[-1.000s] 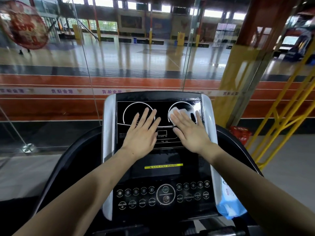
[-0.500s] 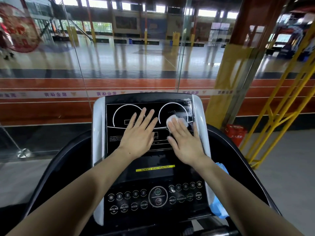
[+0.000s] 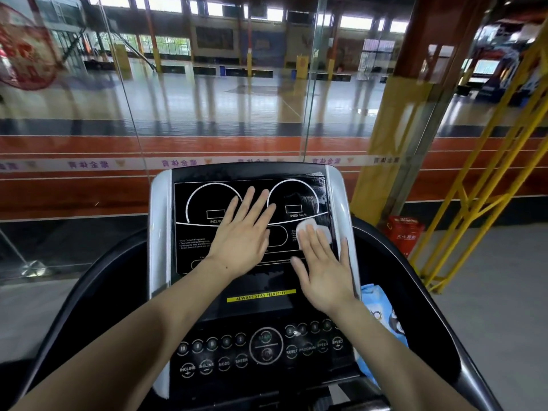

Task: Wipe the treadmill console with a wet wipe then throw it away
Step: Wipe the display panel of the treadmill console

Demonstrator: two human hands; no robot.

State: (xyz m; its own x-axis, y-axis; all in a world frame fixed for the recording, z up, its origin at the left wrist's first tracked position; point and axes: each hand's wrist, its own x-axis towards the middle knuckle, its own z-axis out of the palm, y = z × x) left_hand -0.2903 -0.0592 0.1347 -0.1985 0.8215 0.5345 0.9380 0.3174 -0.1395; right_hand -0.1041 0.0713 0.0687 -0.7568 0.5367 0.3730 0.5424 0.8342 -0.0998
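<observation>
White wet wipe pressed flat against the right side of the treadmill console, just below the dial marked SPEED, mostly covered by the right hand. Fingers of that hand straight and spread, palm down, pinning the wipe rather than gripping it. Left hand flat on the middle of the panel, fingers splayed wide, holding nothing. Yellow strip reading ALWAYS STAY HEALTHY just below both hands. Blue packet tucked beside the console's right edge. Red box on the floor beyond.
</observation>
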